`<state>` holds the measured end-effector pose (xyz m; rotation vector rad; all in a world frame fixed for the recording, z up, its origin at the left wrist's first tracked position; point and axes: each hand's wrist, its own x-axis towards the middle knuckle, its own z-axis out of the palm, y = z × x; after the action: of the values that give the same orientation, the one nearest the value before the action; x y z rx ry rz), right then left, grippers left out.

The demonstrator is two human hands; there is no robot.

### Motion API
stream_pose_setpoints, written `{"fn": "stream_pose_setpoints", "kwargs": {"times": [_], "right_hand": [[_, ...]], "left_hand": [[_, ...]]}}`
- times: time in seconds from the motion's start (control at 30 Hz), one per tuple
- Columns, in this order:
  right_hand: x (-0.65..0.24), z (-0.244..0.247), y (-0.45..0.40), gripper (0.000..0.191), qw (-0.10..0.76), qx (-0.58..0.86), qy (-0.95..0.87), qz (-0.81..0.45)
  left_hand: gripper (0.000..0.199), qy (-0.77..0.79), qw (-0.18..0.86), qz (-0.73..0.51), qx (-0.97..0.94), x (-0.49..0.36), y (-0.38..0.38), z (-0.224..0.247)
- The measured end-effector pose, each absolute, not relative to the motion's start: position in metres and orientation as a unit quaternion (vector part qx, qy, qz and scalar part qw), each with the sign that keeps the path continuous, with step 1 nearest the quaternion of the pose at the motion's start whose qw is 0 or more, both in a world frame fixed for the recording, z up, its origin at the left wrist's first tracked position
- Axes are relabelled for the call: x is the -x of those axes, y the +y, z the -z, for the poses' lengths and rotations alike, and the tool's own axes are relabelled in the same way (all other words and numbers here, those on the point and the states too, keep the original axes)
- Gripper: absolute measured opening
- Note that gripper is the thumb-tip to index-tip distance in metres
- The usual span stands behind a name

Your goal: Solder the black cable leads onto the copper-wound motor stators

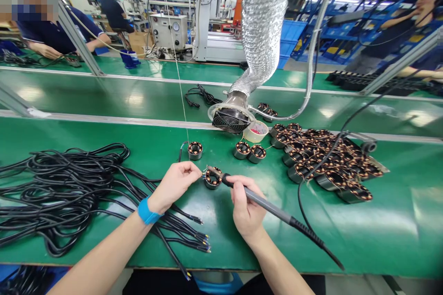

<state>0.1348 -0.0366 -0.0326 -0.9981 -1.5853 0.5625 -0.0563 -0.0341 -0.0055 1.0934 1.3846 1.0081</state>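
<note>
Left hand (176,184), thumb and finger pinched on thin wires (204,173), seemingly steadies them at the copper-wound ring (212,185) just below frame centre; my right hand (246,209) clasps the soldering iron (268,204) pen-fashion, likely for control.

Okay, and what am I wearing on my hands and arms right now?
Your left hand is bare, with a bright blue flat band around that wrist. Your right hand is bare too, with nothing on its wrist. No gloves, and no sleeves show on either forearm.
</note>
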Motion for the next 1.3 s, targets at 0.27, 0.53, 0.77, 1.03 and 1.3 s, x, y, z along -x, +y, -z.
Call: {"fn": "stream_pose_setpoints", "kwargs": {"times": [0.27, 0.53, 0.77, 1.03, 1.3], "right_hand": [[-0.1346, 0.034, -0.0367, 0.024, 0.543, 0.417, -0.684, -0.252], [-0.1338, 0.031, -0.0373, 0.024, 0.542, 0.417, -0.686, -0.247], [-0.1352, 0.0337, -0.0379, 0.024, 0.565, 0.418, -0.662, -0.259], [-0.1365, 0.0371, -0.0391, 0.021, 0.588, 0.408, -0.646, -0.264], [-0.1366, 0.0352, -0.0393, 0.023, 0.584, 0.42, -0.65, -0.245]], "left_hand": [[0.023, 0.58, 0.521, -0.424, -0.461, 0.0568, -0.0343, 0.008], [0.025, 0.583, 0.512, -0.423, -0.468, 0.0561, -0.0351, 0.007], [0.025, 0.582, 0.519, -0.421, -0.463, 0.0548, -0.0344, 0.0065], [0.023, 0.579, 0.517, -0.422, -0.468, 0.0565, -0.0348, 0.0098], [0.024, 0.579, 0.521, -0.422, -0.465, 0.0556, -0.0343, 0.0078]]}}
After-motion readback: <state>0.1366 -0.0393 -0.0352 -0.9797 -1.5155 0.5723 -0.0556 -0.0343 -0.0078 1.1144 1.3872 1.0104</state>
